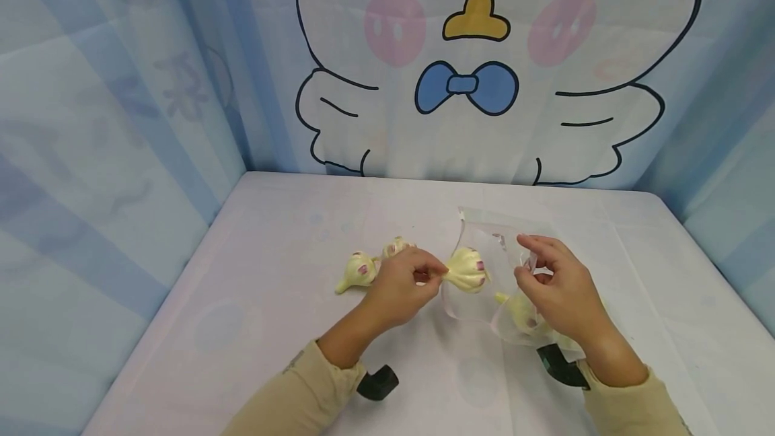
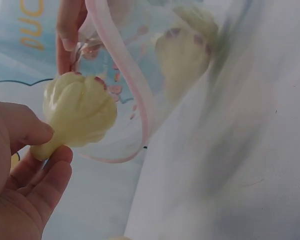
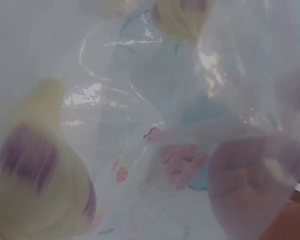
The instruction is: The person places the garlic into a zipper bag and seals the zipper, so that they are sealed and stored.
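Pinching a garlic bulb by its stem in the left hand, at the mouth of a clear bag, about midway between the table's side edges. Gripping the bag in the bent right hand.

In the left wrist view, orange letters, seemingly "DUC", run sideways on the curtain, cut off above; red print on the clear bag is illegible.
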The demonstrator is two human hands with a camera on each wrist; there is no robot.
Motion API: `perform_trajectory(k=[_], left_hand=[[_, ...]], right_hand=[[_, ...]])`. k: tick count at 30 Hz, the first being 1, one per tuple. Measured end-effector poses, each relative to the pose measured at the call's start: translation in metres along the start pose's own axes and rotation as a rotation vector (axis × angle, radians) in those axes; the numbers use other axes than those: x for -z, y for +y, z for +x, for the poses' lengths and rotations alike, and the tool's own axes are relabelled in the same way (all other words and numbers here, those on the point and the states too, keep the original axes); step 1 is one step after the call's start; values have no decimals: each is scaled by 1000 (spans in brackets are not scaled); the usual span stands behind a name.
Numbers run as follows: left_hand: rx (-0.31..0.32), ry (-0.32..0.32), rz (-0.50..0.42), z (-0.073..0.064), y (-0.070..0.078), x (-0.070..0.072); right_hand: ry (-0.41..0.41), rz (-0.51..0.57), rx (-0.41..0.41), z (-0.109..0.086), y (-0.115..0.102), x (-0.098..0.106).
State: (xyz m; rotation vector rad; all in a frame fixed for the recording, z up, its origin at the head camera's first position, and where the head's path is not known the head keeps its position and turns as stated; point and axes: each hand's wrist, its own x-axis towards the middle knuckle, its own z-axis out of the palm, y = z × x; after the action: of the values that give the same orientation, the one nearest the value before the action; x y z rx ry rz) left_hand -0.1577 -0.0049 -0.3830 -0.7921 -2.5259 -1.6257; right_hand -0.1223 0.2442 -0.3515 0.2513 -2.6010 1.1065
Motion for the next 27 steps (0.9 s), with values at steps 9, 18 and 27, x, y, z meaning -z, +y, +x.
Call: perform_trajectory(k=[9, 18, 27], left_hand=[[42, -52, -13, 3, -3, -13], [62, -140, 31, 5, -1, -24], [-2, -174, 180, 10, 1, -34]], right_hand=[[-5, -7, -6, -1, 1, 0], [3, 7, 7, 0, -1, 0], [-15, -2, -8, 0, -4, -1]])
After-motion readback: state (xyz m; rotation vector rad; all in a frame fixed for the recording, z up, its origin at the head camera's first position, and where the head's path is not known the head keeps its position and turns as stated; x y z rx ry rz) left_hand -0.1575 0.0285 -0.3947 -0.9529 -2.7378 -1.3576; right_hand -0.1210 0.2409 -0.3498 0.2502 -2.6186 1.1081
